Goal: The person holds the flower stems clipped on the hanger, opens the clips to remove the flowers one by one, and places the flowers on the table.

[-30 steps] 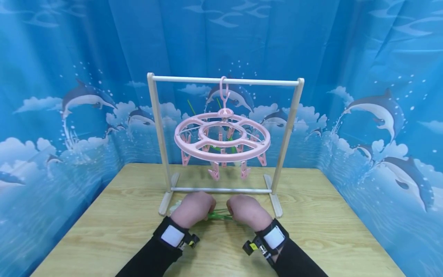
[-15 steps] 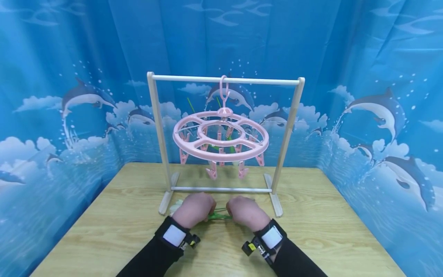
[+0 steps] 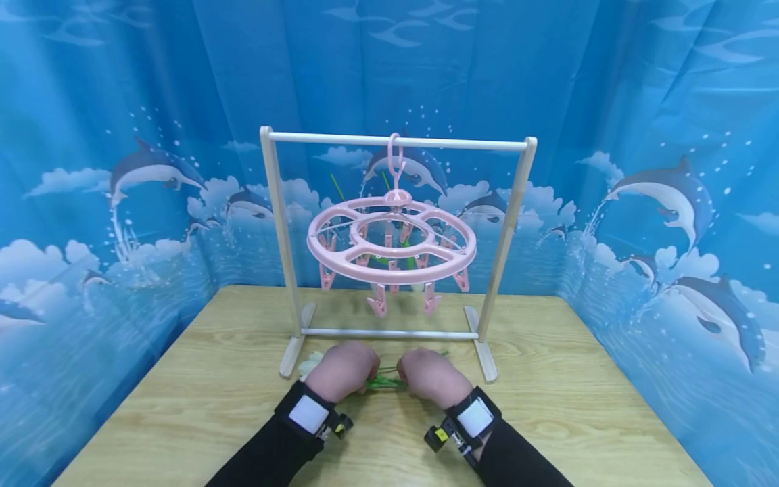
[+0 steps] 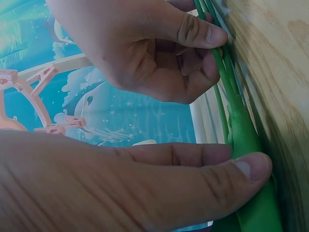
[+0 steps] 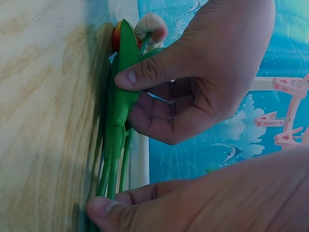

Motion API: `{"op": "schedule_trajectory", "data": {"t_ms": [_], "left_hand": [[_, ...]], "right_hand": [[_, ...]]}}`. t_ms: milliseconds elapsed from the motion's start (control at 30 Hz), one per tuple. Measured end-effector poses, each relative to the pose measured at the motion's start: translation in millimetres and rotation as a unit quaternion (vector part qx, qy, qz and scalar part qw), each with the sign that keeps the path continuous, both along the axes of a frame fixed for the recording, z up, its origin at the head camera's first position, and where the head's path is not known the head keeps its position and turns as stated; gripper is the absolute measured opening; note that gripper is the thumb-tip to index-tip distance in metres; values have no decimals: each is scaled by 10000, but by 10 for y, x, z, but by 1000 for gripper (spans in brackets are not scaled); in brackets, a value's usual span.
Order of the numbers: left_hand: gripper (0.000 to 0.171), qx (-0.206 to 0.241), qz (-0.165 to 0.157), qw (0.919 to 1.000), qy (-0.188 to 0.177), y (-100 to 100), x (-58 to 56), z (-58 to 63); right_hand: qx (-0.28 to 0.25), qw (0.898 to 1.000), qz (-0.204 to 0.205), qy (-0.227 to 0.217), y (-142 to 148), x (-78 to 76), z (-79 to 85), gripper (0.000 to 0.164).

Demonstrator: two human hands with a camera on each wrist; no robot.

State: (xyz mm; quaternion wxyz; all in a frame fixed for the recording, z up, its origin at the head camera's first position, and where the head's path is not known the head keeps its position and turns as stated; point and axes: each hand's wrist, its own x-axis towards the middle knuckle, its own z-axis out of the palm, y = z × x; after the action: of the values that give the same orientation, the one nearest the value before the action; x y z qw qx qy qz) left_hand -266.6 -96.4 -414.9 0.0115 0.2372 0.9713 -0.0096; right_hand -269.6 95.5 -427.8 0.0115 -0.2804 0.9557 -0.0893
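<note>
A small bunch of artificial flowers (image 3: 385, 382) lies sideways low over the table, with thin green stems and broad leaves. My left hand (image 3: 343, 366) pinches it at the leaves (image 5: 126, 99), thumb on one side and fingers on the other. Farther along, the stems (image 4: 223, 65) are pinched between thumb and fingers of my right hand (image 3: 433, 372). Pale petals (image 3: 309, 365) show beyond the left hand. In the right wrist view, a red and orange bloom (image 5: 117, 36) and a whitish-pink bloom (image 5: 153, 28) peek out past the left hand. The hands hide part of the bunch.
Just behind the hands stands a wooden rack (image 3: 514, 223). From its top bar hangs a round pink clip hanger (image 3: 389, 274) with several clips. Green stems (image 3: 337, 186) show behind the hanger. Blue dolphin curtains (image 3: 663, 203) enclose the wooden table (image 3: 578, 406).
My right wrist has shifted slightly left, and a green stem tip now shows beyond the right hand. Both hands keep their hold on the flowers. The hanger sways slightly.
</note>
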Motion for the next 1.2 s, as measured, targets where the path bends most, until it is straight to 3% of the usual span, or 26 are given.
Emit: {"op": "schedule_trajectory", "data": {"t_ms": [400,733,1000,1200], "left_hand": [[31,-80,76,9998,-134,17,4,-18],[41,-239,-151,9995,152,8,0,-105],[40,-251,-46,9997,48,24,-1,-132],[41,-301,115,9993,176,68,-1,-132]], "right_hand": [[-4,9998,-29,-181,8,-37,-30,38],[171,9986,-202,-453,2,-106,-39,37],[33,9970,-395,-671,3,-131,-70,38],[-22,9961,-518,-709,9,-142,-73,39]]}}
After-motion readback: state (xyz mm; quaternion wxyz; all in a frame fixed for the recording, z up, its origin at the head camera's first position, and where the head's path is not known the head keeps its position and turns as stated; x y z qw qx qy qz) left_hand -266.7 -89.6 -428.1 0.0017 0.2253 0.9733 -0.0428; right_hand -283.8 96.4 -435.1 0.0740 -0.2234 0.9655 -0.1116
